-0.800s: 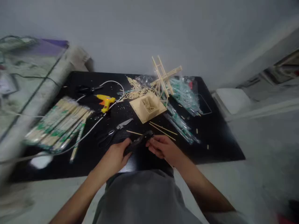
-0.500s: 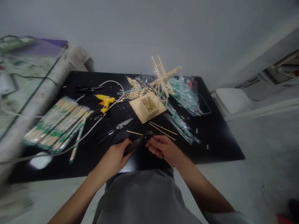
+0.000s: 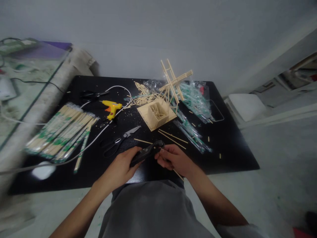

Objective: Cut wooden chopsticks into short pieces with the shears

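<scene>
Two bare hands worked at the near edge of a black table (image 3: 235, 155), seen from the head camera. The left hand (image 3: 123, 167) was wrapped around a dark, plier-like tool (image 3: 142, 157), whose head pointed right. The right hand (image 3: 174, 159), fingers pinched narrow, held a thin wooden stick (image 3: 178, 174) that trailed toward the near right; its other end met or neared the tool's head, too dim to tell which. Just left of the tool lay open scissors (image 3: 122, 139); beyond it, near the middle, stood a wooden box (image 3: 158, 114) on a square base, with a crossed-stick frame (image 3: 173, 81) behind. A yellow glue gun (image 3: 112, 108) and bagged sticks (image 3: 61, 132) lay to the left, plastic wrappers (image 3: 195, 99) far right. The step in hand looked like setting the stick for cutting; the next move seemed to call for a steady pinch and a firm left squeeze.
</scene>
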The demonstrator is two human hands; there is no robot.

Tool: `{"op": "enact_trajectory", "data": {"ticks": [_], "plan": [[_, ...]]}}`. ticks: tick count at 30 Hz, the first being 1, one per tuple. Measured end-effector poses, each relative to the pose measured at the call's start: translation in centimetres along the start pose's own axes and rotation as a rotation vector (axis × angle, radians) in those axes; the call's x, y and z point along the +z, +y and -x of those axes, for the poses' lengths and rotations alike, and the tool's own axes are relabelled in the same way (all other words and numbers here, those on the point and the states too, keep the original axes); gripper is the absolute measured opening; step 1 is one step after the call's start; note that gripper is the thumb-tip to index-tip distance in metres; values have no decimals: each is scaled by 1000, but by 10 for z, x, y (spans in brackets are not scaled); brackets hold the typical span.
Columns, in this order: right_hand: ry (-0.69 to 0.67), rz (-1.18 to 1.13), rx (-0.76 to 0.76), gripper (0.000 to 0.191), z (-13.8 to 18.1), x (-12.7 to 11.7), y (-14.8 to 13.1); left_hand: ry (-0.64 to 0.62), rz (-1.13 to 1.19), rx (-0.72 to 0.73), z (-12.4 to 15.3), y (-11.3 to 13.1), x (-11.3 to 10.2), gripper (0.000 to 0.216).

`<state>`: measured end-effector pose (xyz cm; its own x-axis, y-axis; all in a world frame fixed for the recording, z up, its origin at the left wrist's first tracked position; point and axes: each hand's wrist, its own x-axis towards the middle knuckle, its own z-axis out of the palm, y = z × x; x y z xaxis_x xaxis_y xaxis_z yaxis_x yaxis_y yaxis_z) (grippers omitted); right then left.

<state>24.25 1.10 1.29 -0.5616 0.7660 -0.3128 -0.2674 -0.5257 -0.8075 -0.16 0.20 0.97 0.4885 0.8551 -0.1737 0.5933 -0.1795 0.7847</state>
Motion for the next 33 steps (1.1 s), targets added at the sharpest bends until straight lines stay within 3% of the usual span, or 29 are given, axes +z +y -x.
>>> {"op": "enact_trajectory", "data": {"ticks": [20,33], "plan": [[88,9,53,49,0,-2,1,-23,-56,-32,0,0,3,7],[43,-36,55,42,2,-4,-1,28,-53,-135,-6,3,-3,25]]}}
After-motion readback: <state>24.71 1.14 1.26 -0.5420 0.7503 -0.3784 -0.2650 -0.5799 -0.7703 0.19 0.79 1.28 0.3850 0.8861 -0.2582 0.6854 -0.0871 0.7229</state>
